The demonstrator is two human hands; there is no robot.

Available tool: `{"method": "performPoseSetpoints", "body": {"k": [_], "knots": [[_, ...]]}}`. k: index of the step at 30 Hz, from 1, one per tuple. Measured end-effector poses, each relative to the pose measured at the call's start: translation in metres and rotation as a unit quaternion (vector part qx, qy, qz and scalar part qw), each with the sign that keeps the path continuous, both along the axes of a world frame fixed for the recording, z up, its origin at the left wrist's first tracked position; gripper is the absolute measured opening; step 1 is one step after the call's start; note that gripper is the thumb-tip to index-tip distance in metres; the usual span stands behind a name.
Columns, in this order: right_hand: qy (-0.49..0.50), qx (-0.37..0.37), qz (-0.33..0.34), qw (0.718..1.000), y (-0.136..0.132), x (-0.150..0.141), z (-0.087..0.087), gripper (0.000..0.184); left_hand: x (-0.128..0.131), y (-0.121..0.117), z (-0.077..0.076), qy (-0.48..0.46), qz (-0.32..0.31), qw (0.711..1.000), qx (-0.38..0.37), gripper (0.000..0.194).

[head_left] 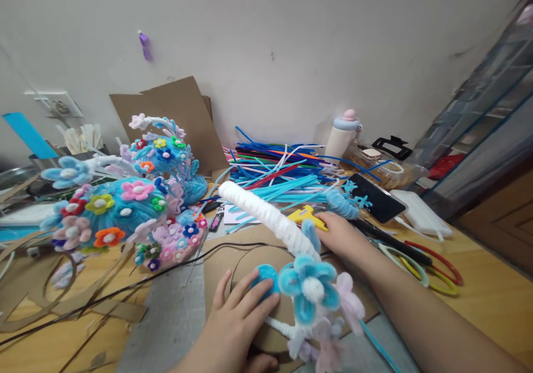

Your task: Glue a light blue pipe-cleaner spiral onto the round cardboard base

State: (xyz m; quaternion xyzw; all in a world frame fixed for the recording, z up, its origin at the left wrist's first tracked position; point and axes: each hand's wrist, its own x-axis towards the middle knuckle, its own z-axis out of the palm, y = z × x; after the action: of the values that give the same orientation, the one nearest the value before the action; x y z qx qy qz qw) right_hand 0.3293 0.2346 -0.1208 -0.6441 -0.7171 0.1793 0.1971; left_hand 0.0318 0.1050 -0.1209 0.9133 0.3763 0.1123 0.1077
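Note:
My left hand [244, 312] lies with its fingers spread over a round cardboard piece. Its fingertips rest on a flat blue coiled disc [267, 280]. My right hand [335, 231] is wrapped round a yellow glue gun [302, 215], partly hidden behind a white-wrapped stem. That thick white stem [266, 213] rises from a pipe-cleaner piece near my left hand. On this piece sit a blue flower [310, 288] and a pale pink flower [348, 301]; its lower part is blurred. Under both hands is a cardboard sheet [216, 267].
Two finished-looking flowered pieces, a larger one [125, 212] and a smaller one [162, 151], stand at left. A pile of pipe cleaners [275, 167] lies at the back. A bottle [341, 137], a phone [375, 195] and pliers [433, 267] are on the right. A black cable [166, 273] crosses the table.

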Motion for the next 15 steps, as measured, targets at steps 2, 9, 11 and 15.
{"method": "performPoseSetpoints", "body": {"k": [2, 9, 11, 15], "knots": [[0.027, -0.007, -0.010, 1.000, 0.001, 0.004, 0.009, 0.031, 0.001, -0.001, 0.004, 0.002, 0.010, 1.000, -0.004, 0.080], [0.196, -0.079, -0.014, 0.977, -0.008, 0.011, 0.041, 0.030, 0.006, -0.005, 0.015, 0.002, 0.030, 1.000, -0.006, 0.073], [0.333, -0.136, 0.024, 0.933, -0.013, 0.009, 0.044, 0.029, 0.005, -0.006, 0.016, 0.003, 0.028, 1.000, -0.011, 0.072], [0.500, -0.220, 0.047, 0.837, -0.018, 0.004, 0.038, 0.042, 0.005, -0.006, 0.017, 0.005, 0.024, 0.999, -0.022, 0.068]]}}
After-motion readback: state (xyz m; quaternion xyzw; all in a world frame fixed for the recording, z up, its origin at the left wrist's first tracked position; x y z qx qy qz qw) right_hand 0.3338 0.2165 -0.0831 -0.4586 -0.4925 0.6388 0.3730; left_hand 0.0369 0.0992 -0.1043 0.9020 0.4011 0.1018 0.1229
